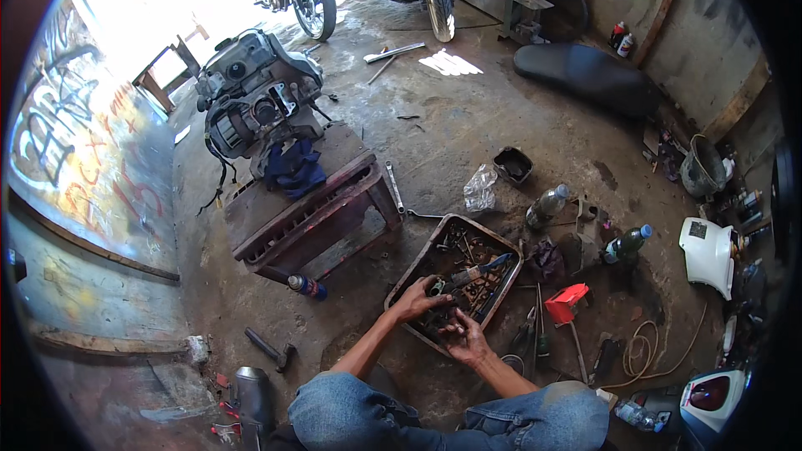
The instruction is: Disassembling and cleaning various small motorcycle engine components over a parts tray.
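Both of my hands are over a shallow metal tray [401, 275] on the floor in front of my knees. My left hand [413, 300] has its fingers curled around a small dark greasy part [443, 312]. Palm up, my right hand [468, 339] sits close beside it with bent fingers; shadow hides whether it also grips the part. Loose bolts and small metal parts [460, 244] lie in the tray. A paintbrush with a blue handle [495, 263] rests across them, its bristles towards my left hand.
A motorcycle engine [250, 88] and a blue cloth [293, 169] sit on a low plastic stool [301, 225] ahead left. A hammer [272, 351] and a spray can [307, 286] are left. Plastic bottles [546, 205], a red part [567, 302] and a motorcycle seat [583, 78] are right.
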Demonstrator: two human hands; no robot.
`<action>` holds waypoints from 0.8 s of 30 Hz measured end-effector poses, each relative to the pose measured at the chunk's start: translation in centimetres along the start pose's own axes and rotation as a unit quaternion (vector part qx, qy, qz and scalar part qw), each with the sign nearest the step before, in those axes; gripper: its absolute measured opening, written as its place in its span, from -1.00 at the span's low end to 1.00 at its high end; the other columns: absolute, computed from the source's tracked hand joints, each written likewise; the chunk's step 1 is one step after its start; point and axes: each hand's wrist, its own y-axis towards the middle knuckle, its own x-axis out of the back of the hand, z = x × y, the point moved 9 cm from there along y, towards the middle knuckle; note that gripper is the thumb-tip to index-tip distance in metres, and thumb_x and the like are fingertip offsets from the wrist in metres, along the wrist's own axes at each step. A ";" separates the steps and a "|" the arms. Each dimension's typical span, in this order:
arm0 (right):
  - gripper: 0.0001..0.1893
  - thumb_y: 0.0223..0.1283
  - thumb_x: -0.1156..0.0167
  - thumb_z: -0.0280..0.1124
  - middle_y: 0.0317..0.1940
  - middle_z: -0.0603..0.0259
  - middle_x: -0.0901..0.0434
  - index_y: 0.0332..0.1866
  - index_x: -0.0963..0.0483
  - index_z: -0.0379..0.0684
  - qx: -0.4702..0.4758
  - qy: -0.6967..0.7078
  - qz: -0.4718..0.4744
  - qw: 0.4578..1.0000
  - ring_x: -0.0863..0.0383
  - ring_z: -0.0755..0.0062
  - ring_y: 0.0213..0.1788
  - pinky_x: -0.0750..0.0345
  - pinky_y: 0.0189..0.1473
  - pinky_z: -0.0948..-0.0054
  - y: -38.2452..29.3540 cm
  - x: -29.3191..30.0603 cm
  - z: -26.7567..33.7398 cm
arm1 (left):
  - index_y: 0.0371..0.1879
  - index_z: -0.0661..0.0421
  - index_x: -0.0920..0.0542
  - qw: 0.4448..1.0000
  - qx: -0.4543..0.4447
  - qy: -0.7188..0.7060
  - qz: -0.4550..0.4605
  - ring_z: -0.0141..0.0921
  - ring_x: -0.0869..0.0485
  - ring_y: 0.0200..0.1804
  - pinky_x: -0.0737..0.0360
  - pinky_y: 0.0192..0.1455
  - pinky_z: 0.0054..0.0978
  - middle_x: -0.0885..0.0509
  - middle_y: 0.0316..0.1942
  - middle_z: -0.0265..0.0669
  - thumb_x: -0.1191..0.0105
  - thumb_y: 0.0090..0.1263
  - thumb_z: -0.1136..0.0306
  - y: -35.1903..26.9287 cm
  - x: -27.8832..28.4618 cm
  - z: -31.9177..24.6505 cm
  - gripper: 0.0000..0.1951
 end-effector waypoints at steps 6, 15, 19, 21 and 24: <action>-0.81 0.59 -0.15 -0.27 -0.64 0.47 -0.34 -0.02 -0.64 -0.13 -0.001 -0.014 0.018 1.000 -0.54 0.57 -0.33 -0.59 0.04 0.33 0.1 -0.1 -0.2 | 0.44 0.29 -0.44 0.999 -0.003 -0.028 -0.020 -0.07 -0.50 0.43 -0.42 0.47 -0.22 -0.52 0.36 0.10 -0.42 0.28 -0.17 0.3 -0.1 1.3 -0.08; -0.78 0.59 -0.14 -0.30 -0.64 0.53 -0.38 0.00 -0.63 -0.21 0.007 0.030 -0.048 0.998 -0.52 0.62 -0.42 -0.61 -0.09 0.38 0.2 1.2 0.6 | 0.42 0.24 -0.48 1.000 -0.021 0.010 -0.006 -0.07 -0.52 0.40 -0.45 0.45 -0.20 -0.53 0.34 0.08 -0.41 0.29 -0.19 0.7 -0.1 0.7 -0.12; -0.82 0.61 -0.11 -0.31 -0.62 0.53 -0.40 -0.03 -0.62 -0.13 -0.018 0.037 -0.016 0.999 -0.50 0.64 -0.42 -0.59 -0.07 0.40 0.1 2.8 1.0 | 0.40 0.26 -0.48 1.000 -0.005 0.017 -0.009 -0.12 -0.50 0.41 -0.44 0.44 -0.23 -0.53 0.37 0.05 -0.39 0.30 -0.20 0.8 -1.1 0.5 -0.12; -0.82 0.61 -0.11 -0.28 -0.60 0.52 -0.41 -0.01 -0.62 -0.10 -0.009 0.065 0.082 0.994 -0.52 0.63 -0.40 -0.58 -0.04 0.39 0.6 1.0 0.9 | 0.41 0.26 -0.48 1.000 -0.006 0.015 -0.007 -0.12 -0.50 0.42 -0.44 0.44 -0.24 -0.52 0.38 0.05 -0.40 0.30 -0.19 1.1 -0.5 0.7 -0.12; -0.82 0.60 -0.11 -0.25 -0.57 0.48 -0.45 0.02 -0.61 -0.07 0.004 -0.030 0.014 0.999 -0.56 0.51 -0.35 -0.58 0.01 0.37 0.2 0.3 -0.2 | 0.40 0.22 -0.51 0.999 -0.018 -0.035 0.005 0.00 -0.53 0.38 -0.50 0.41 -0.16 -0.54 0.32 0.13 -0.44 0.22 -0.23 1.1 0.0 3.4 -0.09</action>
